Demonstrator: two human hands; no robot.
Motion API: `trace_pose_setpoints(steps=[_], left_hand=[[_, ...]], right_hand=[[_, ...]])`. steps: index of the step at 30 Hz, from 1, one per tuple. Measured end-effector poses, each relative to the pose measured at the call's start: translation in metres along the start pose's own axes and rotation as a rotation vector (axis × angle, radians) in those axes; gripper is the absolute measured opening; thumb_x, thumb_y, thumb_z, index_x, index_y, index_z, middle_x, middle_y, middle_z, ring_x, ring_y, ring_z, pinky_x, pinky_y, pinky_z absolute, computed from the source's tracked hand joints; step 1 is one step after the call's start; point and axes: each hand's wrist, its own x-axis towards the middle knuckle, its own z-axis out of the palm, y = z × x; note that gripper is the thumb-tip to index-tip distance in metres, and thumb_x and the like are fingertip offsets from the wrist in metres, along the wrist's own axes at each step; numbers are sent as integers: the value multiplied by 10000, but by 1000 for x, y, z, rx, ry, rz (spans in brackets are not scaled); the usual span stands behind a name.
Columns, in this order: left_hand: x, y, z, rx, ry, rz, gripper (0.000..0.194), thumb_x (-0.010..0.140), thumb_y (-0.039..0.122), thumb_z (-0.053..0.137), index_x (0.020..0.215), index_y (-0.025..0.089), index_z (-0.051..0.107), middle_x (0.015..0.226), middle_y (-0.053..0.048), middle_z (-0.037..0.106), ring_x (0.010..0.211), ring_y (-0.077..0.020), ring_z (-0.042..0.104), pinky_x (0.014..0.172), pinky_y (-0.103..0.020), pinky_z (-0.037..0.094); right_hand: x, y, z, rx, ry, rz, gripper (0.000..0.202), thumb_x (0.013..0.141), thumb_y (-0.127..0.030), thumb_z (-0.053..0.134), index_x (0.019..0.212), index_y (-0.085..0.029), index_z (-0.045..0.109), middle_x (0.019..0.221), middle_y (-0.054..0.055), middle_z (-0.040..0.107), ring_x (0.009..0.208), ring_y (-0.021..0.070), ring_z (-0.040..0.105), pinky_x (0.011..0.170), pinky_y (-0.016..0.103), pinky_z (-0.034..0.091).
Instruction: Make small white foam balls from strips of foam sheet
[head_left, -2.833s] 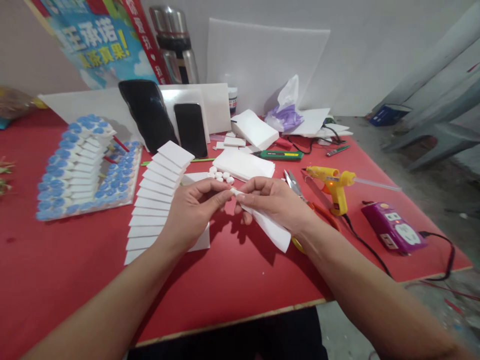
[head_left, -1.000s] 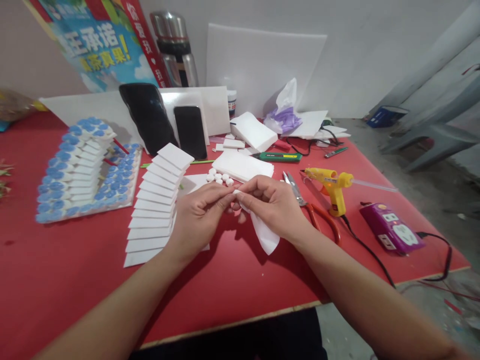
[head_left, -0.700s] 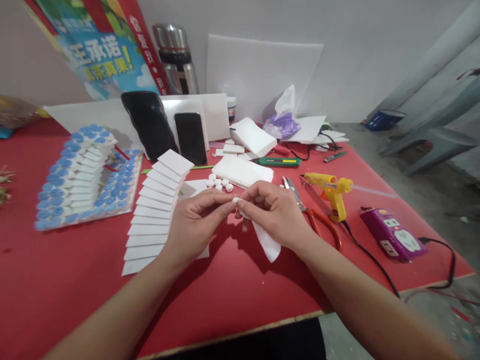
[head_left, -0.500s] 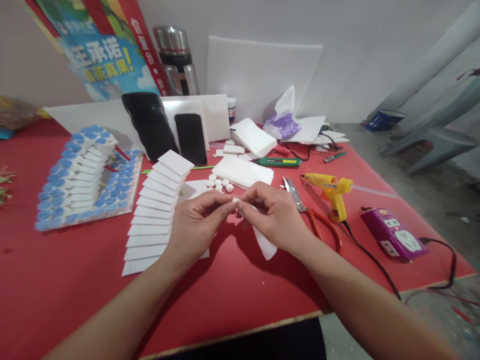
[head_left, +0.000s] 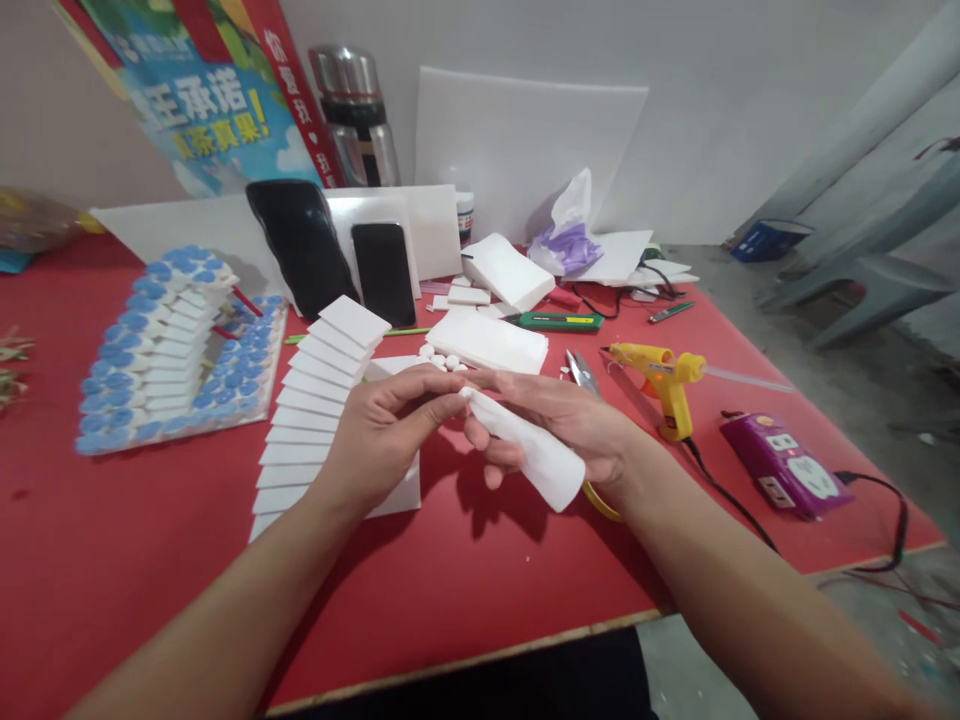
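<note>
The pinched end of a white tissue strip (head_left: 536, 460) is between the thumb and index finger of my left hand (head_left: 382, 430). My right hand (head_left: 581, 415) lies along the strip, its lower fingers curled around it and the loose end hanging toward the wrist. Just behind the hands are several small white tissue balls (head_left: 442, 361), partly covered by my fingers. A stack of folded white tissue (head_left: 487, 342) lies beyond them. White rectangular boards (head_left: 309, 422) form a curved, stepped row beside my left hand.
Scissors (head_left: 581, 372) lie beyond my right hand, their handles hidden. To the right are a yellow glue gun (head_left: 664, 380) and a purple power box (head_left: 784, 468) with cords. A green utility knife (head_left: 559, 321) lies behind. A blue-and-white stepped model (head_left: 150, 360) stands left, near two phones (head_left: 382, 275).
My right hand has left the fingertip pinch and turned, with its fingers now stretched along and around the strip. The strip has swung up into clear view. My left hand keeps its pinch.
</note>
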Motion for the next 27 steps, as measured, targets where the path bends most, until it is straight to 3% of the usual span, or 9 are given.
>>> trace_pose_setpoints(steps=[4,9,15,20,24,27], left_hand=[[0,-5,3,-44,12,-22,74,885,260,771,921,235,831,822,-43,797,827,-219,751,842,-363,611],[1,-10,6,-65,85,-52,78,847,297,822,879,227,834,853,-48,809,820,-211,746,835,-358,620],[-2,-11,10,-71,190,-111,158,776,332,886,878,219,844,807,-43,800,786,-201,725,762,-329,607],[-7,-6,17,-23,237,-105,130,792,301,869,893,220,848,881,-41,820,835,-208,747,782,-322,607],[-10,-3,20,120,251,43,24,846,238,818,855,250,837,864,-8,812,818,-188,746,764,-303,602],[-13,-4,19,260,263,197,74,892,214,773,861,252,828,862,-3,805,814,-182,744,763,-305,598]], right_hand=[[-1,1,5,-22,78,-34,391,934,-339,775,1281,-198,665,819,-11,663,576,81,488,596,242,517],[2,4,4,-269,255,-164,544,866,-325,842,1344,-176,627,764,-22,679,595,93,529,564,236,472],[4,9,7,-556,465,-284,334,834,-450,837,896,-172,663,747,9,735,521,85,546,497,224,420],[6,19,17,-895,675,-525,212,890,-288,730,730,-193,630,676,-6,683,573,108,534,543,250,398],[4,23,19,-1044,642,-605,148,934,-254,670,793,-208,661,729,1,700,646,137,576,590,266,421],[1,22,19,-1092,576,-607,164,982,-269,630,842,-202,684,744,3,702,617,125,570,582,262,422]])
